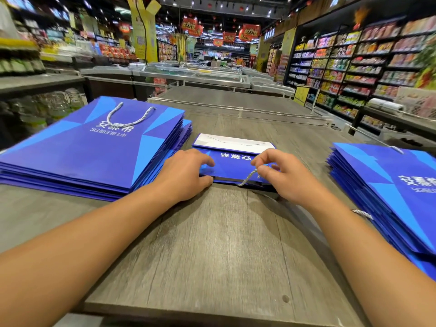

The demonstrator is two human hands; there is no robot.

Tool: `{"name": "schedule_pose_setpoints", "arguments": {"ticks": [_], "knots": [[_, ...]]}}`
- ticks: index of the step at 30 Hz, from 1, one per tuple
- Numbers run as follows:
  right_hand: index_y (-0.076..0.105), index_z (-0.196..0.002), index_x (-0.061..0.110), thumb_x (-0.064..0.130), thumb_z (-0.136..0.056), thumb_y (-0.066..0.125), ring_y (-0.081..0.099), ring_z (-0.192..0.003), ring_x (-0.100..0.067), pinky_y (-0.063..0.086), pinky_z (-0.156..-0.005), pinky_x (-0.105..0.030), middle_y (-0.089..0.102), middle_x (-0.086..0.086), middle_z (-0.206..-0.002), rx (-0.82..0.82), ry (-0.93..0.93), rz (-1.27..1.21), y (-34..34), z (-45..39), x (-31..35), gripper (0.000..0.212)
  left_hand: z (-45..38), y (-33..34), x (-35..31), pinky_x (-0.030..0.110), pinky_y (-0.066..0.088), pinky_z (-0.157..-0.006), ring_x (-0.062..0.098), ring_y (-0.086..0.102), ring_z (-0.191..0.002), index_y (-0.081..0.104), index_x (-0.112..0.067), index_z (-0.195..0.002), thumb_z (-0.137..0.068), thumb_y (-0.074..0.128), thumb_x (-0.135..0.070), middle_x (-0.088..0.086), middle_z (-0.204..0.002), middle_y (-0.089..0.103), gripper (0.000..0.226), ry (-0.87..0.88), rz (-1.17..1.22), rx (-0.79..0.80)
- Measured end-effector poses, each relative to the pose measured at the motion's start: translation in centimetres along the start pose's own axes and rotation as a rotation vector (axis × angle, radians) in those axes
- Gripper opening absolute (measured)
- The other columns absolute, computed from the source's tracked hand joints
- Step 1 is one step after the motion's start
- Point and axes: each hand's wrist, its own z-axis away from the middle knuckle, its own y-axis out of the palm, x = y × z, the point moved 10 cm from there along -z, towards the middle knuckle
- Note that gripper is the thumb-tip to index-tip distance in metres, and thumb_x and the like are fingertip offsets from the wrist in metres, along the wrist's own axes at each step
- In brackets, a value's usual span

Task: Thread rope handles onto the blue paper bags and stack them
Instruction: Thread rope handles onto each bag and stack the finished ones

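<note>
Both forearms reach up from the bottom of the frame across the grey table (212,244) to the blue paper bag (232,161) lying flat at centre, its long axis running left to right and its opening edge facing the person. Left hand (186,175) grips the bag's near left edge. Right hand (280,175) pinches the rope handle (247,178) at that edge, so it sits nearer the threading hole. Finished stack (92,147) lies at left, unthreaded stack (387,190) at right.
</note>
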Motion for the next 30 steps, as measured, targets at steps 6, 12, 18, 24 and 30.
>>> {"name": "schedule_pose_setpoints", "arguments": {"ticks": [6,12,18,24,30], "knots": [[0.057,-0.084,0.010,-0.011,-0.093,0.053,0.059,-0.064,-0.002,0.042,-0.065,-0.011,0.062,-0.001,-0.072,-0.061,-0.026,-0.525,0.3,0.2,2.1,0.023,1.3,-1.4,-5.1,0.015,0.037,-0.071,0.004,0.055,-0.074,0.076,-0.024,-0.097,-0.078,0.079,-0.037,-0.012,-0.081,0.067,0.023,0.238,0.259,-0.081],[0.059,-0.083,0.011,-0.005,-0.093,0.055,0.058,-0.060,-0.008,0.048,-0.063,-0.017,0.066,0.002,-0.065,-0.139,0.086,-0.895,0.4,-0.1,1.2,0.019,1.4,-1.0,-4.8,0.013,0.034,-0.056,0.006,0.051,-0.057,0.073,-0.018,-0.075,-0.084,0.074,-0.020,-0.015,-0.058,0.060,0.009,0.182,0.413,-0.027],[0.064,-0.082,0.020,0.000,-0.089,0.065,0.062,-0.068,-0.004,0.048,-0.070,-0.020,0.068,0.003,-0.074,-0.293,0.132,-0.334,-1.8,0.1,-0.7,0.021,1.2,-1.6,-2.7,0.021,0.048,-0.064,0.012,0.058,-0.065,0.071,-0.007,-0.080,-0.089,0.069,-0.010,0.000,-0.068,0.068,0.010,-0.009,0.955,-0.009],[0.068,-0.074,0.016,0.005,-0.083,0.067,0.047,-0.055,-0.005,0.039,-0.055,-0.016,0.062,0.006,-0.065,-0.313,0.010,-0.218,-1.8,0.7,2.3,0.014,1.2,-2.1,-1.9,0.025,0.051,-0.067,0.011,0.051,-0.054,0.068,-0.009,-0.081,-0.090,0.064,-0.008,0.001,-0.067,0.066,0.010,-0.155,1.304,-0.043],[0.072,-0.081,0.031,0.028,-0.078,0.075,0.046,-0.054,-0.004,0.037,-0.057,-0.019,0.060,0.010,-0.061,0.126,-0.035,-0.075,3.5,1.1,3.7,0.005,1.2,-2.3,-1.6,0.025,0.056,-0.064,0.009,0.058,-0.049,0.076,-0.018,-0.067,-0.081,0.066,-0.011,0.002,-0.071,0.069,0.019,-0.192,1.507,-0.019]]}}
